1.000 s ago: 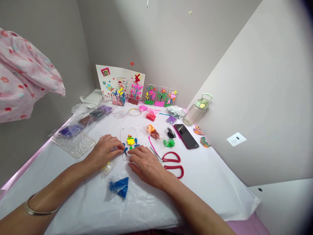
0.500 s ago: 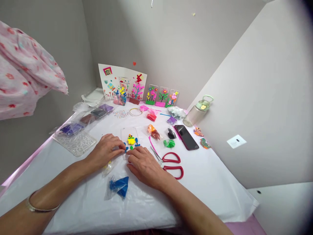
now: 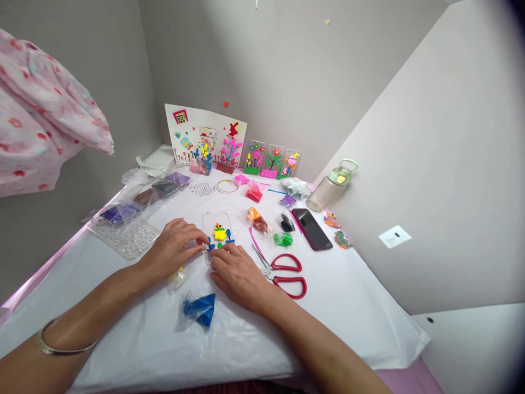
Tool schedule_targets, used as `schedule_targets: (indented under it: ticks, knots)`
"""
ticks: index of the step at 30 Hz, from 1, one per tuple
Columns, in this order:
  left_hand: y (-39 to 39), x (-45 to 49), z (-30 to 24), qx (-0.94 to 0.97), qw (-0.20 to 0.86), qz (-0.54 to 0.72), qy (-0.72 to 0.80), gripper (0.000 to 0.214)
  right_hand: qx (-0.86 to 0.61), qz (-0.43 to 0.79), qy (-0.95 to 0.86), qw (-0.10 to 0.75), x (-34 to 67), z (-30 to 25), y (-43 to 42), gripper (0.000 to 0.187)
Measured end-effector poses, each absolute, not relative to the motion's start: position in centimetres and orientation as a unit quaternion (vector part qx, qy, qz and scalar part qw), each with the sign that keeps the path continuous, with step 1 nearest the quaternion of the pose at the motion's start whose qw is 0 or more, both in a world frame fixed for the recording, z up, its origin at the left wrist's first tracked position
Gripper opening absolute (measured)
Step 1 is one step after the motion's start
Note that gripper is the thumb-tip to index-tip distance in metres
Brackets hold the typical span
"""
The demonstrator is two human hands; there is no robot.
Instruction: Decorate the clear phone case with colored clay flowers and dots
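Observation:
A clear phone case (image 3: 225,218) lies flat on the white-covered table, with a yellow clay chick (image 3: 220,233) stuck on its middle. Blue clay leaves on dark stems stand either side of the chick: a left sprig (image 3: 210,246) and a right sprig (image 3: 230,237). A green clay dot (image 3: 220,245) sits below it. My left hand (image 3: 175,247) is at the case's left edge, thumb and forefinger apart beside the left sprig, holding nothing visible. My right hand (image 3: 240,273) rests with extended fingers over the case's lower part, its fingertips close to the left sprig and green dot.
Red-handled scissors (image 3: 289,273) lie right of my right hand, near a phone (image 3: 312,230). A bag of blue clay (image 3: 199,311) is in front. Behind are several clay packets, a water bottle (image 3: 330,186) and decorated cases (image 3: 274,161). A textured clear sheet (image 3: 127,235) lies left.
My left thumb and forefinger have parted and drawn slightly left from the left blue sprig. My right hand has barely shifted, staying on the case.

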State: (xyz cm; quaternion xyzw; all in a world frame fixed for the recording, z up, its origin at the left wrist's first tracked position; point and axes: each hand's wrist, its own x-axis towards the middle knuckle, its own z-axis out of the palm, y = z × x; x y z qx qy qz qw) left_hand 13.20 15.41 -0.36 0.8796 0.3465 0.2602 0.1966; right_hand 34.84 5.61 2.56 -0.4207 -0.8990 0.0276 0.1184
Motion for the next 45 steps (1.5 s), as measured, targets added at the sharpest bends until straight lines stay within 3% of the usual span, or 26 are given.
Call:
schedule_targets:
  ticks: [45]
  knots:
    - [15.6,12.3,-0.4,0.889,0.157,0.261,0.342,0.021,-0.421,0.012,-0.895,0.148,34.1,1.6,6.5,0.017]
